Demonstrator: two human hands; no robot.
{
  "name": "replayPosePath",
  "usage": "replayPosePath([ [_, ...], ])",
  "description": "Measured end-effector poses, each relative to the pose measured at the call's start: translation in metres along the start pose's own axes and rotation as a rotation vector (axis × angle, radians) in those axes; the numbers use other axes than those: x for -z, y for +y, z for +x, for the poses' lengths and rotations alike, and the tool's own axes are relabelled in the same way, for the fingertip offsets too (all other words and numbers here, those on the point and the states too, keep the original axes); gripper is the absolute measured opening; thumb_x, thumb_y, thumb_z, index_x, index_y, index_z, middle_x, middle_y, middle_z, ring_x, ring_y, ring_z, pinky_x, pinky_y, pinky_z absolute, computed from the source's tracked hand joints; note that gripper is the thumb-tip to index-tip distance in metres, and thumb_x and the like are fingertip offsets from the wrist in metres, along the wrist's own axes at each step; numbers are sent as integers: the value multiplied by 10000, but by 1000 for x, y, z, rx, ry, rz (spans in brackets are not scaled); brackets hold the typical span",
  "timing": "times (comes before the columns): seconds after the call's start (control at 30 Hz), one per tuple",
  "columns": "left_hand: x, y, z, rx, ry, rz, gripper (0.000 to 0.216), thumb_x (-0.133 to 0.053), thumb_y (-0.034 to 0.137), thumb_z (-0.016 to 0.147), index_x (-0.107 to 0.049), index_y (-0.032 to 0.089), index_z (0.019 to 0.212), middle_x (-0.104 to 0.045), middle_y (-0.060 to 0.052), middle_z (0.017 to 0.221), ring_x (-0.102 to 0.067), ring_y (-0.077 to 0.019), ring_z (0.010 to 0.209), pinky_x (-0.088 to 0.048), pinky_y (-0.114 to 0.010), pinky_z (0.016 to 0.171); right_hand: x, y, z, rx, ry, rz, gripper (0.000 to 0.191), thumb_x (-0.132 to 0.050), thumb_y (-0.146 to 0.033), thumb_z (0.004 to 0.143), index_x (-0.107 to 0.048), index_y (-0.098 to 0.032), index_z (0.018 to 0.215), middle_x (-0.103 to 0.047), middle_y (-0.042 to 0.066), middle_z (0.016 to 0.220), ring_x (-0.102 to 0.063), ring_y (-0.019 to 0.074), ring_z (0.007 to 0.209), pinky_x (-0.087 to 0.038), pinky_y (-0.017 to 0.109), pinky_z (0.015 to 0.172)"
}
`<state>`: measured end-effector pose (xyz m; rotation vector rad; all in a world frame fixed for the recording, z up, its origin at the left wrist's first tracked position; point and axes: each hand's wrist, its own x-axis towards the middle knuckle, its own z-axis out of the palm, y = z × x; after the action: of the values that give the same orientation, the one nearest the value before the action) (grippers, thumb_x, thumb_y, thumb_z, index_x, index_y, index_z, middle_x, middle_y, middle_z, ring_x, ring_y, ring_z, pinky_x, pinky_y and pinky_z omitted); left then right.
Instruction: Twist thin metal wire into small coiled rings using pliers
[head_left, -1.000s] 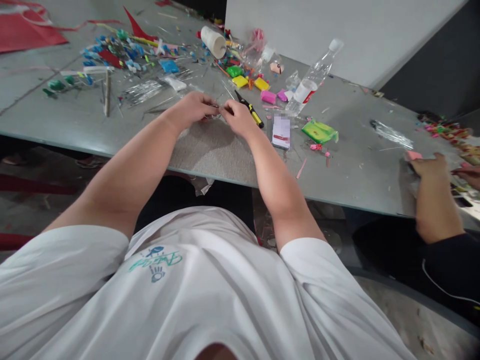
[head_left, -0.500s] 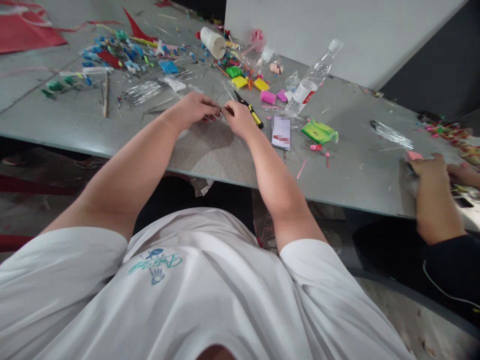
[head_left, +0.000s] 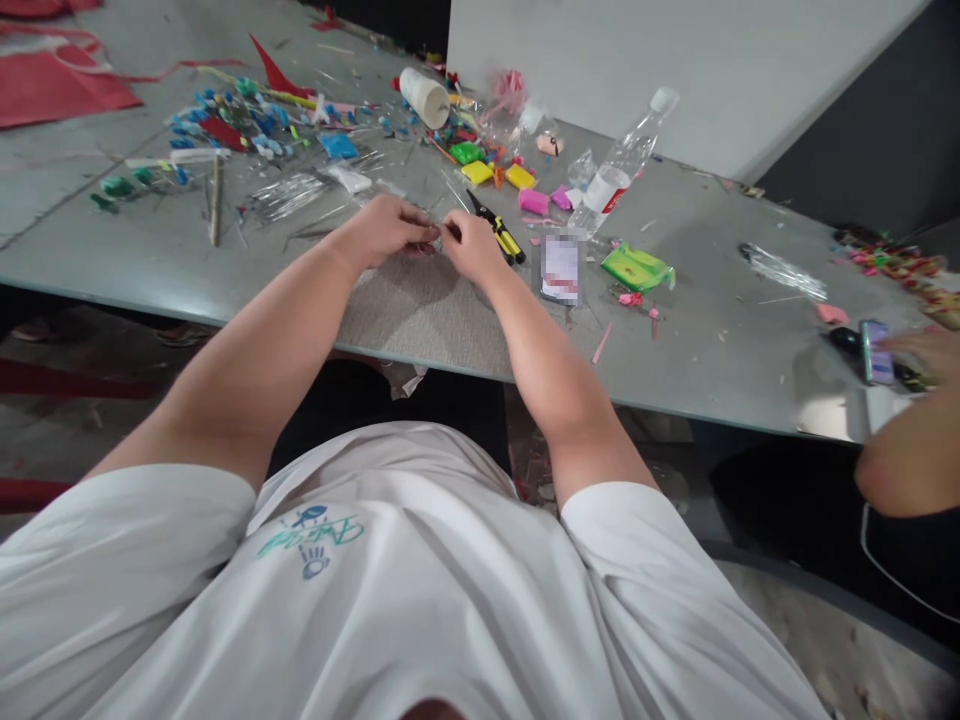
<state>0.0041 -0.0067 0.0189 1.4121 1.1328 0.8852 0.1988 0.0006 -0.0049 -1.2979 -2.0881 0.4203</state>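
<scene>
Fingers (head_left: 427,234), left hand (head_left: 386,232), right hand (head_left: 472,245) | pinching small piece (head_left: 439,233) | mostly hidden, unidentifiable

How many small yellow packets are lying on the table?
2. One yellow packet lies just beyond the tip of the yellow-handled tool; the other yellow packet is right of the first. More may be hidden from view.

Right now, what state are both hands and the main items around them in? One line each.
Left hand: fingers pinched; anything held is too small to tell
Right hand: fingers pinched, close to the left fingertips
Yellow-handled tool: lying down, in no hand
Plastic bottle: standing, capped
Phone: face up, screen lit
Green packet: lying down
White roll: on its side
</scene>
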Motion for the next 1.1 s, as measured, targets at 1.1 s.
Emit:
replayPosePath([
  [1.1, 6, -6, 3, -68, -1, 55, 151, -950, 176, 824, -801, 172, 843, -703, -18, 731, -749, -202, 875, -604, -355, 909, -8, 17, 8, -110, 13, 425, 146, -704, -213, 1100, -680, -242, 958, -701, -27, 863, -700, 140, 755, -692, 332, 857],
])
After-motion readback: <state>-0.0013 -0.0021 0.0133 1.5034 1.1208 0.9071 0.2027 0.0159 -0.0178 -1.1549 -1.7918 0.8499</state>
